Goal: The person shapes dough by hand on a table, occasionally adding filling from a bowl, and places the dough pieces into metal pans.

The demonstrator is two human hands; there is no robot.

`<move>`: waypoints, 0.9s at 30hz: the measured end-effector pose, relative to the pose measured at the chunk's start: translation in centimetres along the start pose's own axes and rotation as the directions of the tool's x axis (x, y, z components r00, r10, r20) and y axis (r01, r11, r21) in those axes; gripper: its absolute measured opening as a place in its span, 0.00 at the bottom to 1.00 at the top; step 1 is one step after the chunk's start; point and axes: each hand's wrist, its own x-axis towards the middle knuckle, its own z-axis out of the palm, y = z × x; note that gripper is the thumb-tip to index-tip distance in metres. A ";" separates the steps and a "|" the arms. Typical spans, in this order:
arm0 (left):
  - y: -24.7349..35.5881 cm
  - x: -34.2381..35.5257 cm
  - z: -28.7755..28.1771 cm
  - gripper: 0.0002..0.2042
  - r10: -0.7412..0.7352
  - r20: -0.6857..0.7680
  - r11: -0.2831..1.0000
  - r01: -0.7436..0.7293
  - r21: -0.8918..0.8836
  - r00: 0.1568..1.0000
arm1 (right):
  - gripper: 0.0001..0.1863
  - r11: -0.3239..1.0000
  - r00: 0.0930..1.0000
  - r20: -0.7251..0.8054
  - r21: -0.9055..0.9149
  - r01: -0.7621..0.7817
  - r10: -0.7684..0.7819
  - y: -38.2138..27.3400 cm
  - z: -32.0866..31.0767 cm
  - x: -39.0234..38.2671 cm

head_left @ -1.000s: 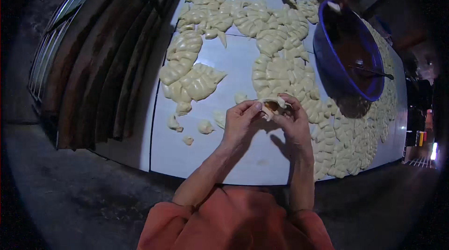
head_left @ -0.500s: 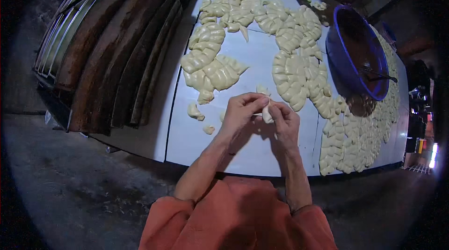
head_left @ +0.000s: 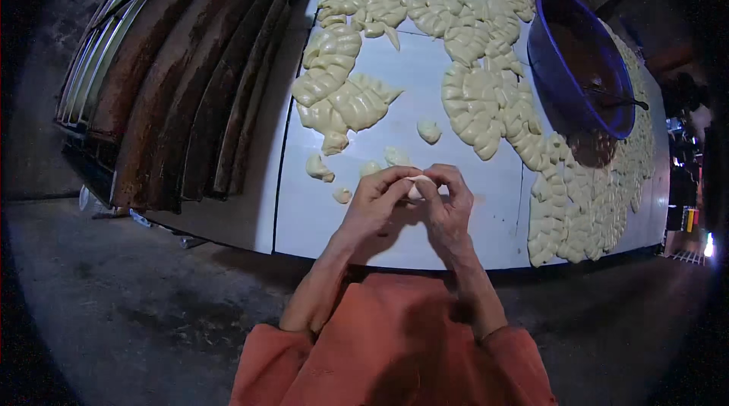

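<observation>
A small piece of pale dough (head_left: 415, 188) is pinched between the fingertips of both my hands, just above the white table. My left hand (head_left: 374, 199) is closed on its left end, thumb and fingers bent. My right hand (head_left: 449, 205) grips the other end, with the thumb toward me. Fingers cover much of the piece. Just beyond the hands lie a loose dough lump (head_left: 429, 131) and another dough lump (head_left: 396, 156), with several more lumps to the left. Farther off, a cluster of shaped dough pieces (head_left: 353, 106) spreads over the tabletop.
A deep blue-purple basin (head_left: 541, 76) with brown contents and a dark-handled utensil (head_left: 619, 101) stands at the right. Shaped dough pieces (head_left: 581, 209) crowd the table's right side. Dark, curved-looking boards (head_left: 163, 102) are stacked at the left. The white table (head_left: 319, 216) ends close in front of me.
The dough between my fingers has turned from upright to nearly level. My hands have drawn slightly left, and the loose lump beyond them shows more fully. The other person's hands have mostly left view.
</observation>
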 end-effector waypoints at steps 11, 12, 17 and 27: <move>-2.2 -3.8 -0.1 0.18 0.036 -0.075 0.815 0.014 0.579 0.997 | 0.15 0.876 0.952 0.307 -0.463 0.133 0.018 0.0 -2.9 -4.3; -2.1 -4.2 -0.3 0.18 0.100 -0.128 0.602 0.042 0.797 0.987 | 0.16 0.793 0.913 0.390 -0.591 0.148 0.119 0.0 -3.0 -4.4; 0.8 -5.2 -2.9 0.19 0.329 -0.189 0.383 0.052 0.922 0.925 | 0.20 0.861 0.965 0.259 -0.498 0.106 0.031 -0.6 -1.6 -1.5; 1.9 -1.6 -1.6 0.31 0.550 -0.013 0.294 -0.180 0.939 0.835 | 0.15 0.900 0.887 0.174 0.018 -0.437 0.427 2.4 1.8 4.8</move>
